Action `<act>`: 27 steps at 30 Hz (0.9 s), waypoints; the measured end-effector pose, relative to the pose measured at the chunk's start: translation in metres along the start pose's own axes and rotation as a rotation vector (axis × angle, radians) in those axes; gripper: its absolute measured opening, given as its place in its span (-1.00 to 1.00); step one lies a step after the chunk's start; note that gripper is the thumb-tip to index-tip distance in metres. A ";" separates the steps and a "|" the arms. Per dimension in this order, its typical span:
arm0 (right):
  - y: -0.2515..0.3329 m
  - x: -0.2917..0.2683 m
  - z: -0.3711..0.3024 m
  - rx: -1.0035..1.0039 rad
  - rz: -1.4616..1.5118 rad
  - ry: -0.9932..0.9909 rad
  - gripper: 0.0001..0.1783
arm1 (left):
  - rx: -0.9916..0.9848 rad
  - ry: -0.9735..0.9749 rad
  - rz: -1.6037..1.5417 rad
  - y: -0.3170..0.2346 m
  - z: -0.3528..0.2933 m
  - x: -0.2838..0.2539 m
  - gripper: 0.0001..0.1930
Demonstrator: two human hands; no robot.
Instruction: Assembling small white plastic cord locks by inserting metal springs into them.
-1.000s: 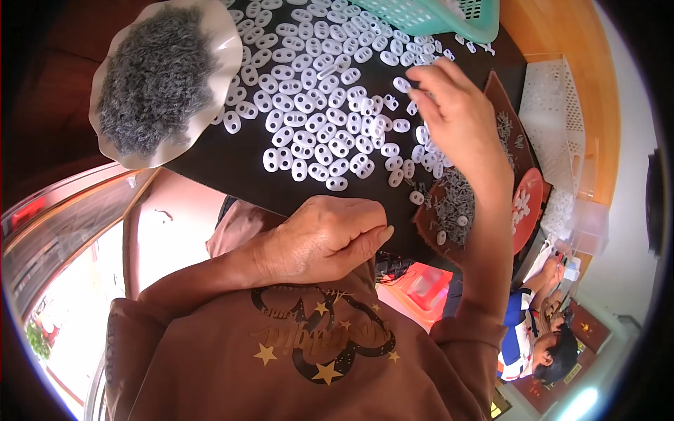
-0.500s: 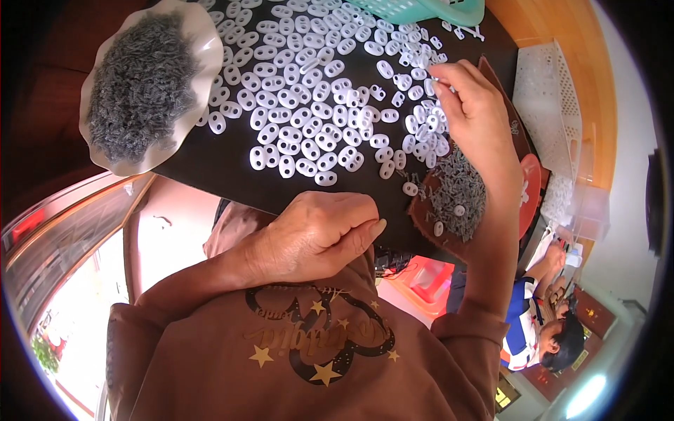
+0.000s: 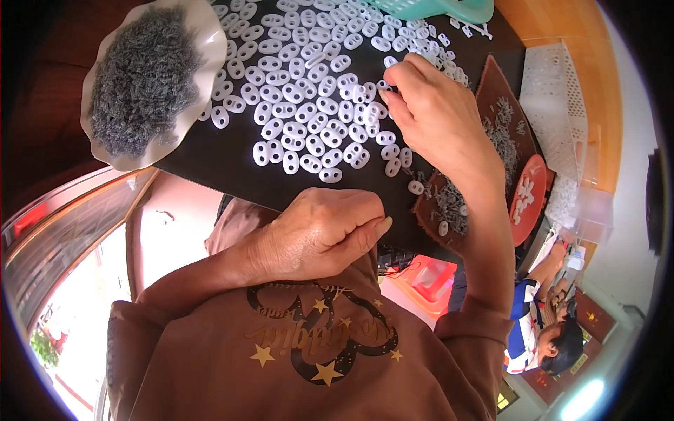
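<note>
White, two-holed plastic-looking ovals (image 3: 305,113) lie scattered; left hand (image 3: 328,230) fisted, right hand (image 3: 442,112) bent at one (grip unclear).

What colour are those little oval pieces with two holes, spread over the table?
White; the oval pieces show best in the head view.

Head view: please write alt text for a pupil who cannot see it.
A person's right hand is over white two-holed oval pieces scattered across a black tabletop; the left hand is curled near its edge. A scalloped white dish heaped with small grey pieces is at left.
</note>
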State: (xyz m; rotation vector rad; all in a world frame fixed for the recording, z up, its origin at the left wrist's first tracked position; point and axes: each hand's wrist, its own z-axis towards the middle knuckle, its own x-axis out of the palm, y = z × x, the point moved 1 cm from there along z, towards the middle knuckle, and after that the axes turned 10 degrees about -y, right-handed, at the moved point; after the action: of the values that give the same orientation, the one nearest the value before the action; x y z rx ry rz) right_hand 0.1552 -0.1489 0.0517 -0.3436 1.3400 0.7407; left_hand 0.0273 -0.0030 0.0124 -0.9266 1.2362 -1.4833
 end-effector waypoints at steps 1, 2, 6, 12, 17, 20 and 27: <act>-0.001 0.001 0.001 0.000 0.001 0.000 -0.87 | -0.003 0.000 -0.004 0.000 0.000 0.000 -0.88; -0.003 0.003 0.001 -0.006 0.014 -0.022 -0.86 | -0.004 -0.001 -0.004 0.000 0.000 0.000 -0.88; -0.016 0.010 -0.001 0.079 0.211 -0.038 -0.84 | -0.010 -0.002 -0.004 -0.002 0.000 -0.001 -0.88; 0.003 -0.021 -0.012 0.353 0.620 0.076 -0.83 | -0.155 -0.043 -0.089 -0.008 -0.003 -0.005 -0.81; 0.031 -0.037 -0.045 0.433 0.991 0.062 -0.87 | -0.404 -0.118 -0.415 -0.014 -0.002 -0.007 -0.69; 0.050 -0.039 -0.051 0.512 1.184 0.094 -0.87 | -0.313 -0.211 -0.435 -0.009 -0.003 -0.002 -0.73; 0.046 -0.030 -0.066 0.033 0.712 -0.223 -0.72 | -0.493 -0.223 -0.765 -0.010 0.002 0.003 -0.70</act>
State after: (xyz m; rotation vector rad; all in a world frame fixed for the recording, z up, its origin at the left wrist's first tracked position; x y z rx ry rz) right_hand 0.0738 -0.1647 0.0743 0.2620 1.2553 1.3011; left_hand 0.0264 -0.0061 0.0225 -2.0047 1.1518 -1.5875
